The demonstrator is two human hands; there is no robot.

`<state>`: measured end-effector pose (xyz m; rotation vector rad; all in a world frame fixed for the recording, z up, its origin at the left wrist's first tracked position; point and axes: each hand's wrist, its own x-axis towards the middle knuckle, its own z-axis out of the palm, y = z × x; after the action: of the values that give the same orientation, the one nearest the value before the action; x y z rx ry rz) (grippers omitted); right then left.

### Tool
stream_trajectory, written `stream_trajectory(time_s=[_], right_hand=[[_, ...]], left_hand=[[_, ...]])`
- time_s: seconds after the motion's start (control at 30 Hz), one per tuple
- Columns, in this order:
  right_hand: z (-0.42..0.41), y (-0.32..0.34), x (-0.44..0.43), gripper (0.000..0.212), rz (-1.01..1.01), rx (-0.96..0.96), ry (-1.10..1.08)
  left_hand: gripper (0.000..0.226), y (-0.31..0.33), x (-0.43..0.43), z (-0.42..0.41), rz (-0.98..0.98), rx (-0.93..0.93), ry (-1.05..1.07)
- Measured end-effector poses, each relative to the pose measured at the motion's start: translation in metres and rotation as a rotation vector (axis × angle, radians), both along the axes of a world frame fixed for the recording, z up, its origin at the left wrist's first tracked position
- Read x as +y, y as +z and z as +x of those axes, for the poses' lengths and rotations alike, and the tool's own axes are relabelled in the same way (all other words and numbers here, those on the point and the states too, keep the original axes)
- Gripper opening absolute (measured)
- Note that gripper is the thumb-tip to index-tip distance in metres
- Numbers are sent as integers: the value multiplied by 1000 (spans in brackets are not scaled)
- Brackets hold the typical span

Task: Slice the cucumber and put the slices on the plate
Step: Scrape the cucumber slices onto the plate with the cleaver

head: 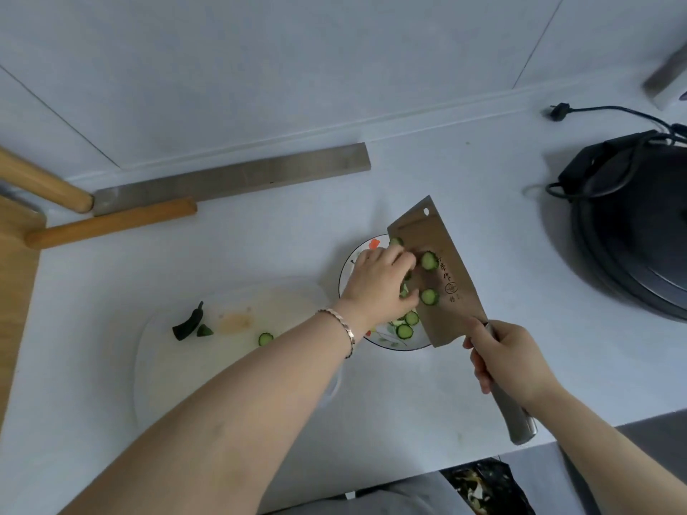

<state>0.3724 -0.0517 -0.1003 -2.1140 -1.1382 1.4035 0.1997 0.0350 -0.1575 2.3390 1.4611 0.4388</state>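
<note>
A wide cleaver (435, 269) is tilted over the flower-patterned plate (347, 271), and my right hand (509, 358) grips its metal handle. Two cucumber slices (429, 297) stick to the blade's flat side. My left hand (383, 284) is over the plate, its fingers spread against the blade among the slices. More slices (405, 330) lie on the plate under the blade. On the white cutting board (186, 366) to the left remain a single slice (265, 339), the dark stem end (187, 323) and a small green tip (204, 330).
A black electric pan (639, 232) with its coiled cord and plug sits at the right. A metal strip (238, 176) and wooden pieces (111, 223) lie along the wall at the left. The counter's front edge runs below my right forearm.
</note>
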Motion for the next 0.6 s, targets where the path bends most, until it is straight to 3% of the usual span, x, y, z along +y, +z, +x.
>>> stream_trajectory(time_s=[0.13,0.2,0.3,0.47,0.6], right_hand=[[0,1,2,34,-9,-18,12],[-1,4,5,34,-5,-14,21],[-3,7,7,33,3,-12,29],[-2,11,9,33,32,-13,6],[0,11,10,36,28,-35,33]], left_hand=[[36,4,-5,3,134,-66,6],[36,9,-5,11,202,-155,-69],[33,13,-3,15,239,-138,-148],[26,1,-8,-7,147,23,-202],[20,9,-5,-14,97,-51,-14]])
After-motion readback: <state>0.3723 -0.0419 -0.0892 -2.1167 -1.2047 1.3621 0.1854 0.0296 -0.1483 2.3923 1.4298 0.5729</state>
